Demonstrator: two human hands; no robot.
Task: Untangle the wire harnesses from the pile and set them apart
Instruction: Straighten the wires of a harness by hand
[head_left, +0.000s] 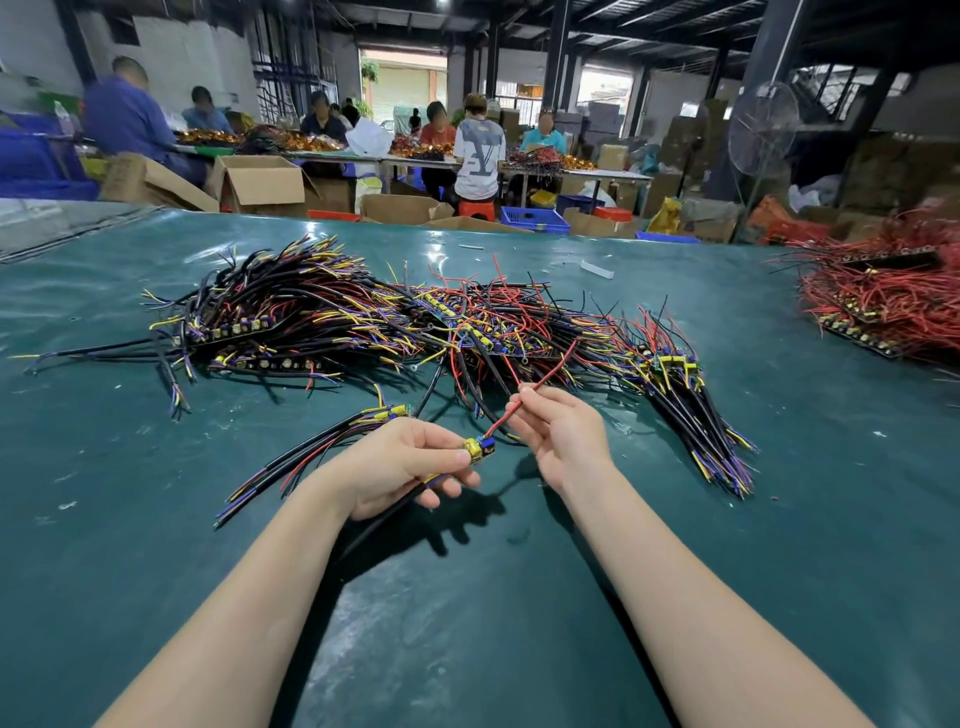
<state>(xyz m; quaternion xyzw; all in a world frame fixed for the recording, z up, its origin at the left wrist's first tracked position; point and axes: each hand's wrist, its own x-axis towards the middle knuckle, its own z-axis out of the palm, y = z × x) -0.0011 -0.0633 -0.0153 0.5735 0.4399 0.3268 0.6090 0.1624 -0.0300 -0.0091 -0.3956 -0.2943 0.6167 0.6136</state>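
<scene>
Harness (477, 449) in both hands; tangled pile (415, 322) just behind.

— What covers the worktop (493, 649)?
— A glossy dark green sheet (130, 519), rippled toward the far left corner.
— And what lies on it?
— A tangled pile of wire harnesses (363, 322) across the middle: black, yellow, purple, red. A small bundle (311, 457) lies apart, nearer the front edge. A fanned batch (701, 415) touches the pile's right end. A red-wired heap (883, 306) sits at the right edge, and a white scrap (596, 268) lies near the far edge.
</scene>
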